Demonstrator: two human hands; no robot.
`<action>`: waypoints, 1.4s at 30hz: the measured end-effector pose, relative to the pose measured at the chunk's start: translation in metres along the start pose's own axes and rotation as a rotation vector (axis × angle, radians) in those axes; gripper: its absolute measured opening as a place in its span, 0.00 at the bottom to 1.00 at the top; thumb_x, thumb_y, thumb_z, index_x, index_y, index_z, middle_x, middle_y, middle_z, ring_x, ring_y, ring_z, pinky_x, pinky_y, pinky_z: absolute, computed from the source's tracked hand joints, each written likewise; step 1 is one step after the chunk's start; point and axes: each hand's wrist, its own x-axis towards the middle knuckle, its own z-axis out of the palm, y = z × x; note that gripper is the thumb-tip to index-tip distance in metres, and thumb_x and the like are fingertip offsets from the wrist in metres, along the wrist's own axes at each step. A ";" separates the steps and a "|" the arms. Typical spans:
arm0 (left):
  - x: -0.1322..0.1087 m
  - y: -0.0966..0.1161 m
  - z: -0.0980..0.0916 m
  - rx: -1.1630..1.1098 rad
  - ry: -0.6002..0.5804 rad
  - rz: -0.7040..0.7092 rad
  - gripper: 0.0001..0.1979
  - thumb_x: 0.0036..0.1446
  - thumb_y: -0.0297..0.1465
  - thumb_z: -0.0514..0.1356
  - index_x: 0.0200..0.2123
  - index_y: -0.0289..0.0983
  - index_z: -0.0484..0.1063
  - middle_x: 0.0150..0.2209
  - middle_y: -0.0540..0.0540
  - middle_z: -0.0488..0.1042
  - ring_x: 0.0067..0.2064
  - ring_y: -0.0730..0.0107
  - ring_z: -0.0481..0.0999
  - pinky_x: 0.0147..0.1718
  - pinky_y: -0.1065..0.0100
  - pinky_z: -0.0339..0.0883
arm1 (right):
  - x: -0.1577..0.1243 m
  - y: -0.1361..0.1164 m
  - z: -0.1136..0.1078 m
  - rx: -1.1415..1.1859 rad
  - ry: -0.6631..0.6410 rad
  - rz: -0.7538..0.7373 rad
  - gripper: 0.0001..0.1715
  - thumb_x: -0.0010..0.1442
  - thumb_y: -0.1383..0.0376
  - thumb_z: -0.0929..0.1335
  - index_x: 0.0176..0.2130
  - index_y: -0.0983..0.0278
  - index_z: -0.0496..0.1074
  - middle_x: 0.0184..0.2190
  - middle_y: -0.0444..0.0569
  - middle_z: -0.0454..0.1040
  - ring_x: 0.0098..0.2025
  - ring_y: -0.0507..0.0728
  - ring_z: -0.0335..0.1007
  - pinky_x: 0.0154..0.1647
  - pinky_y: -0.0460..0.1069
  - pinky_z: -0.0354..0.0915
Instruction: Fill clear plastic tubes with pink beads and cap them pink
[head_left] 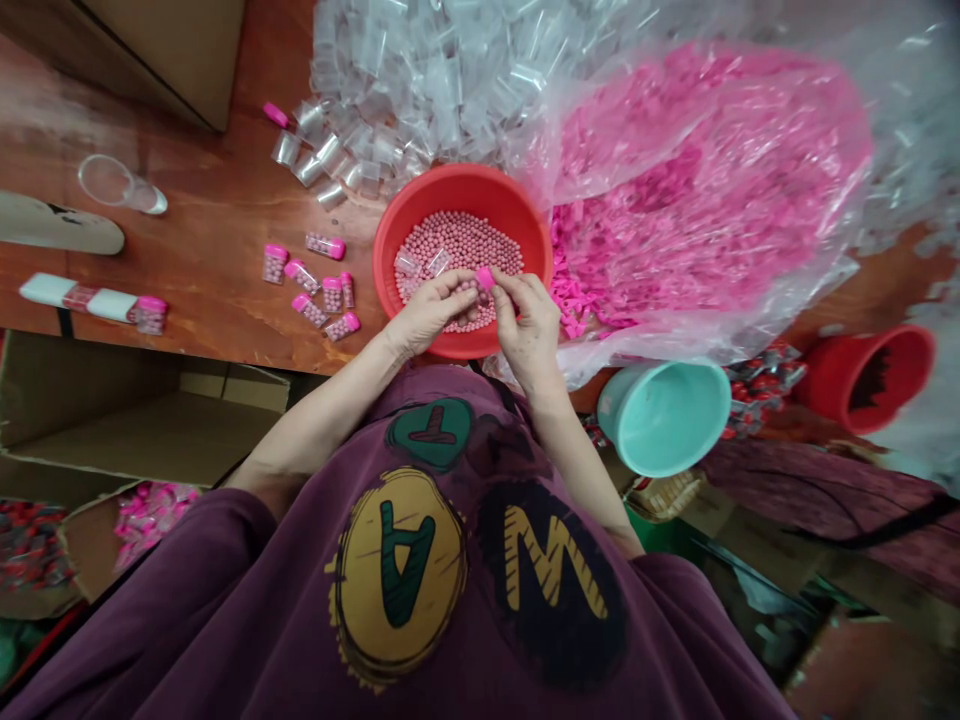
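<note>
A red bowl (463,180) of small pink beads (480,235) sits at the table's front edge, with clear tubes (439,262) lying on the beads. Over the bowl, my left hand (435,310) is closed around a small bead-filled tube, mostly hidden by the fingers. My right hand (529,318) pinches the pink cap (486,278) at the tube's end. Left of the bowl lie several filled tubes with pink caps (302,275). Behind it spreads a heap of clear tubes (420,80), and to the right is a plastic bag of pink caps (675,190).
A turquoise bucket (664,420) and a red bucket (870,375) stand at right. Open cardboard boxes (142,410) are below the table's left edge. A clear cup (120,185) and a white roll (56,225) lie on the left; a cardboard box (157,50) stands behind.
</note>
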 end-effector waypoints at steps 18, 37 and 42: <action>-0.004 0.000 0.015 0.173 0.027 0.158 0.24 0.48 0.49 0.79 0.38 0.36 0.83 0.30 0.51 0.77 0.30 0.76 0.73 0.32 0.72 0.68 | -0.008 0.010 -0.017 0.252 -0.029 0.132 0.27 0.76 0.49 0.64 0.68 0.53 0.67 0.53 0.52 0.74 0.51 0.60 0.75 0.57 0.61 0.77; 0.002 -0.040 0.031 0.065 0.350 0.032 0.06 0.58 0.31 0.73 0.32 0.35 0.81 0.29 0.51 0.78 0.31 0.76 0.73 0.34 0.73 0.68 | -0.026 0.039 0.026 -0.345 -0.259 0.042 0.41 0.64 0.63 0.70 0.71 0.69 0.60 0.57 0.64 0.70 0.63 0.73 0.67 0.67 0.72 0.66; 0.004 -0.035 0.021 0.014 0.244 -0.089 0.03 0.60 0.28 0.70 0.36 0.34 0.83 0.32 0.49 0.81 0.33 0.74 0.76 0.38 0.72 0.71 | -0.030 0.039 0.029 -0.313 -0.227 0.088 0.45 0.63 0.61 0.72 0.72 0.70 0.57 0.64 0.67 0.66 0.67 0.73 0.64 0.68 0.69 0.66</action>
